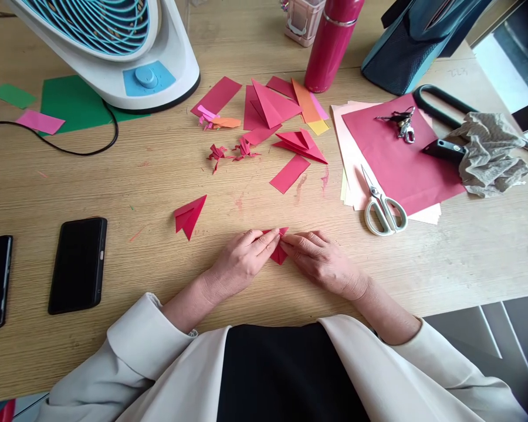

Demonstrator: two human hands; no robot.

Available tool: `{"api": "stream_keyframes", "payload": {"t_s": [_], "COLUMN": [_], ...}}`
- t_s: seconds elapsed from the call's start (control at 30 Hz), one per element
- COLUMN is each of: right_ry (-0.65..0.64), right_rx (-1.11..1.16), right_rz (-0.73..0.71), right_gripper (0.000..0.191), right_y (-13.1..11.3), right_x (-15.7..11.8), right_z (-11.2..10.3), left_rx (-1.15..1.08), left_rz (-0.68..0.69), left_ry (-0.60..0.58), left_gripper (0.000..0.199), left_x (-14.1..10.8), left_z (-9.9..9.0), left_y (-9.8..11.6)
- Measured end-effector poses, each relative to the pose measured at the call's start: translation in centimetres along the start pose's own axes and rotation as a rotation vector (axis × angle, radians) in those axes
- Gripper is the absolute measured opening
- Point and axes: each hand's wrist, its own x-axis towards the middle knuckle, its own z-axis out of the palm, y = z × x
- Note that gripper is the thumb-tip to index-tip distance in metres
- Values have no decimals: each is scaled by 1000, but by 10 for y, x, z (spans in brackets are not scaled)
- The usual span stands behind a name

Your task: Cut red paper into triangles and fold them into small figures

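Observation:
A small folded piece of red paper (280, 254) lies on the wooden table close to my body, its lower tip pointing at me. My left hand (243, 258) presses on its left side, fingers together. From the other side my right hand (324, 261) pinches it, the fingertips of both hands nearly meeting at its middle. Much of the paper is hidden under my fingers. Left of my hands rests a folded red paper plane shape (190, 217). Beyond them sit two small red origami figures (244, 149), with several red folded pieces (273, 105) farther back.
Scissors (382, 211) lie on stacked paper sheets (361, 146) at the right, near keys (405, 126) and a crumpled grey cloth (493, 155). A red bottle (332, 47) stands at the back. A fan (149, 64) and a black phone (77, 265) occupy the left.

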Motion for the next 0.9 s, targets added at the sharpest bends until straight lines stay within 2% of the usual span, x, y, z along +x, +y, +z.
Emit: {"api": "stream_keyframes", "payload": {"t_s": [0.3,0.53,0.73,0.9], "right_ry": [-4,-34,33,32], "right_rx": [0,32,113,131], "right_rz": [21,101,72,49], "right_gripper": [42,39,40,41], "right_y": [-2,-4,1,5], "right_x": [-2,2,-4,-7], "right_z": [0,-1,2,3], "left_rx": [34,36,46,36], "left_rz": [-21,-22,-31,-41], "left_ry": [-15,-29,-49,-91], "left_gripper": [44,41,44,46], "left_x": [1,3,2,2], "left_z": [-4,-5,-5,-6], "left_y": [3,4,4,4]}}
